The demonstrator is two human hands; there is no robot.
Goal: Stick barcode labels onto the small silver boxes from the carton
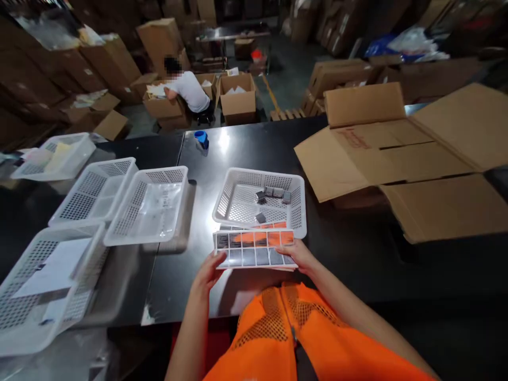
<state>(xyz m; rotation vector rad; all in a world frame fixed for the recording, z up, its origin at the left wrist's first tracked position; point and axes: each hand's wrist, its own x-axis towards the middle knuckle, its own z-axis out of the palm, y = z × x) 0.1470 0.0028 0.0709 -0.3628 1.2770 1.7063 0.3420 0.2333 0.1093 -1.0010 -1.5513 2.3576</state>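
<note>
Both hands hold a small stack of flat, glossy white-edged panels [254, 255], each divided into a grid of dark squares; the upper row reflects orange. My left hand [211, 269] grips the left end, thumb on top. At the right end, my right hand [300, 255] clasps it the same way. The stack is over the near edge of a white perforated plastic basket [222, 203]. Inside that basket lie several small grey, shiny cubes [278, 193], most of them grouped toward the right. The fingers under the stack are hidden.
On the black table [206, 254], more white baskets [146, 241] stand at left, some holding papers and clear bags. A blue tape dispenser-like object [201, 139] sits farther back. An open cardboard box [369, 153] is at right. Beyond the table, a person [192, 90] sits among cartons.
</note>
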